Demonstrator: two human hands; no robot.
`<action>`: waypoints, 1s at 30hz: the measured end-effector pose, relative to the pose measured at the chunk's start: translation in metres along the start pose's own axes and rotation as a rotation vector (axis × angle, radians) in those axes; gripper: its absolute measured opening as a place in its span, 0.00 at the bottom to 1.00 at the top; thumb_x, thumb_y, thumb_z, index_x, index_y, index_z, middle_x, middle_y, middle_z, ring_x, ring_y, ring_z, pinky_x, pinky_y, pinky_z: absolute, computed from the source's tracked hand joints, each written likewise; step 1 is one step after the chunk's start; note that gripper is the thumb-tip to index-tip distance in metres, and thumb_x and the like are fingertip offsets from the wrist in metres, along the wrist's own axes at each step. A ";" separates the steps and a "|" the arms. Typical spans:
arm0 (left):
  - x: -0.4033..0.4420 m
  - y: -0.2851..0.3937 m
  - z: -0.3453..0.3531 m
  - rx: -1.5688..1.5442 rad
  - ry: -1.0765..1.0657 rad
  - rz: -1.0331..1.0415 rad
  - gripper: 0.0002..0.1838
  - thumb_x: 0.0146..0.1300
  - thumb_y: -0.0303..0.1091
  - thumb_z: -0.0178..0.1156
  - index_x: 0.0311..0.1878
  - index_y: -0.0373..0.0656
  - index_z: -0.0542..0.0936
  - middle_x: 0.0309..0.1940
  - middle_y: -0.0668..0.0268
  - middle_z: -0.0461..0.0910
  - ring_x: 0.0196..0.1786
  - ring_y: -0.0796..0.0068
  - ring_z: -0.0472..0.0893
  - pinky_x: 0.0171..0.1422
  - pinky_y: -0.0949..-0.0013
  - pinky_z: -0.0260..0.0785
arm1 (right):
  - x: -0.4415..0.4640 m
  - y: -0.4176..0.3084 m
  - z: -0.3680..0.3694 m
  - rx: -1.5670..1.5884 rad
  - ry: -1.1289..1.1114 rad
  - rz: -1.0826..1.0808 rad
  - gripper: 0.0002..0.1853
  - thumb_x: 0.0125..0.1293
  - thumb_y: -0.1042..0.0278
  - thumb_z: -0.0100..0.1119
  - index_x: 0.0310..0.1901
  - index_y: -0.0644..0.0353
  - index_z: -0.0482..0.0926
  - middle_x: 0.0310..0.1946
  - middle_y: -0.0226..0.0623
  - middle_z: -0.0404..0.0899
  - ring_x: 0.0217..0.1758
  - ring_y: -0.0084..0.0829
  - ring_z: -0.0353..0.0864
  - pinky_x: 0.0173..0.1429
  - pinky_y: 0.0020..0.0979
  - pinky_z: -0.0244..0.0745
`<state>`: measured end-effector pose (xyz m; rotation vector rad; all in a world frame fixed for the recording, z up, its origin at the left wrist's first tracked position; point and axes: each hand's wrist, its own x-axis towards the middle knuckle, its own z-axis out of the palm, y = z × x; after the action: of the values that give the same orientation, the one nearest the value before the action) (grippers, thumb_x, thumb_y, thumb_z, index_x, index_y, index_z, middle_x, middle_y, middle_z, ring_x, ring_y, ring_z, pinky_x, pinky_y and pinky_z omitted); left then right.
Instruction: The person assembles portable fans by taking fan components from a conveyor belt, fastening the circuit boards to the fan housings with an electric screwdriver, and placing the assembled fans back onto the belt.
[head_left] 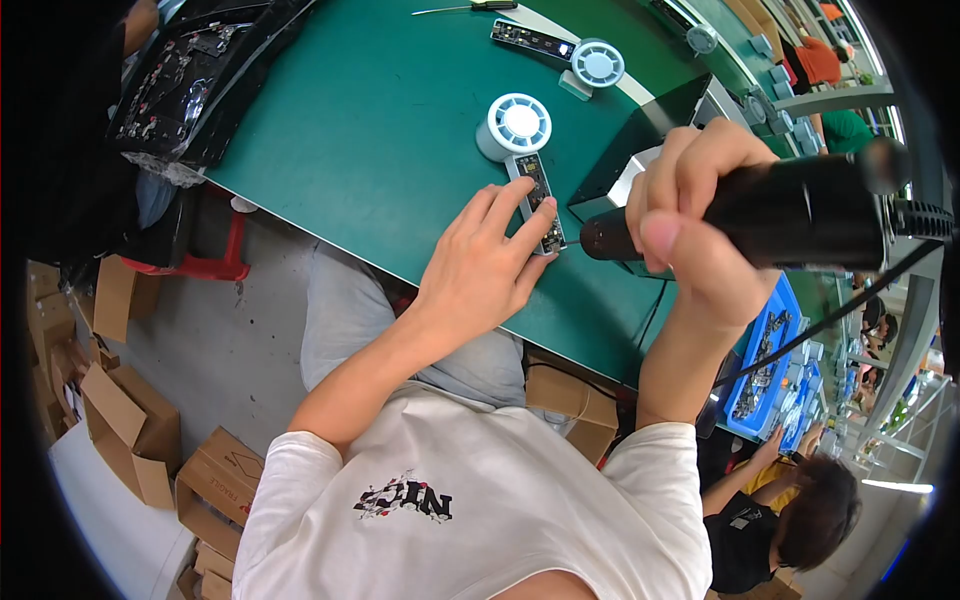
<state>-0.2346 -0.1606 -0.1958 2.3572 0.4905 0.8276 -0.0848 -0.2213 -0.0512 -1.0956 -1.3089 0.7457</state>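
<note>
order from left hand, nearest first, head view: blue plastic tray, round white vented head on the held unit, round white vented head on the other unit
1. Nearer round white head, straight ahead
2. Other round white head, ahead and right
3. Blue plastic tray, far right

The person wears a white short-sleeved T-shirt [480, 500] with dark lettering, perhaps "NIC", amid small red-dotted floral marks, and pale grey-blue trousers [345, 310].

"FRAGILE" on carton [222, 480] (shirt lettering [406, 498] unclear)
</note>
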 end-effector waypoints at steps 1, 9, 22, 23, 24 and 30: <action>0.000 0.001 0.000 -0.001 -0.001 0.006 0.26 0.54 0.30 0.71 0.58 0.40 0.78 0.60 0.52 0.71 0.55 0.50 0.76 0.55 0.54 0.74 | 0.003 0.005 -0.006 0.028 -0.100 -0.052 0.13 0.48 0.84 0.64 0.28 0.61 0.68 0.22 0.36 0.71 0.16 0.23 0.66 0.23 0.24 0.67; 0.001 0.001 -0.001 0.002 -0.002 0.035 0.25 0.58 0.32 0.68 0.59 0.36 0.77 0.60 0.51 0.70 0.56 0.49 0.74 0.57 0.54 0.73 | 0.014 0.015 -0.014 0.148 -0.514 -0.206 0.15 0.42 0.83 0.74 0.23 0.59 0.73 0.19 0.34 0.75 0.15 0.24 0.71 0.20 0.23 0.66; -0.001 0.004 0.007 0.059 -0.024 -0.008 0.32 0.55 0.30 0.72 0.65 0.54 0.78 0.62 0.51 0.70 0.57 0.51 0.76 0.57 0.56 0.75 | -0.037 -0.063 -0.062 -0.204 0.565 -0.204 0.06 0.62 0.77 0.58 0.39 0.68 0.73 0.26 0.38 0.70 0.20 0.24 0.65 0.30 0.29 0.62; -0.001 0.004 0.008 0.058 -0.022 -0.009 0.31 0.55 0.30 0.72 0.65 0.54 0.78 0.62 0.51 0.70 0.57 0.51 0.77 0.57 0.56 0.75 | -0.035 -0.060 -0.059 -0.218 0.573 -0.197 0.06 0.62 0.78 0.58 0.39 0.68 0.73 0.26 0.39 0.70 0.20 0.25 0.65 0.31 0.30 0.63; -0.001 0.004 0.009 0.058 -0.019 -0.009 0.31 0.55 0.30 0.72 0.65 0.54 0.78 0.62 0.51 0.70 0.56 0.51 0.77 0.57 0.56 0.75 | -0.033 -0.057 -0.055 -0.233 0.582 -0.190 0.06 0.62 0.78 0.58 0.38 0.67 0.72 0.26 0.39 0.70 0.21 0.25 0.65 0.32 0.31 0.63; 0.000 0.006 0.008 0.050 -0.030 -0.023 0.31 0.54 0.29 0.72 0.64 0.55 0.79 0.63 0.51 0.70 0.56 0.52 0.78 0.56 0.56 0.76 | -0.016 -0.043 -0.032 -0.264 0.601 -0.150 0.08 0.55 0.79 0.64 0.32 0.68 0.73 0.22 0.39 0.70 0.17 0.28 0.68 0.26 0.28 0.63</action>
<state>-0.2283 -0.1680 -0.1969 2.4015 0.5298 0.7770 -0.0626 -0.2572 -0.0145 -1.2869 -0.9663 0.1048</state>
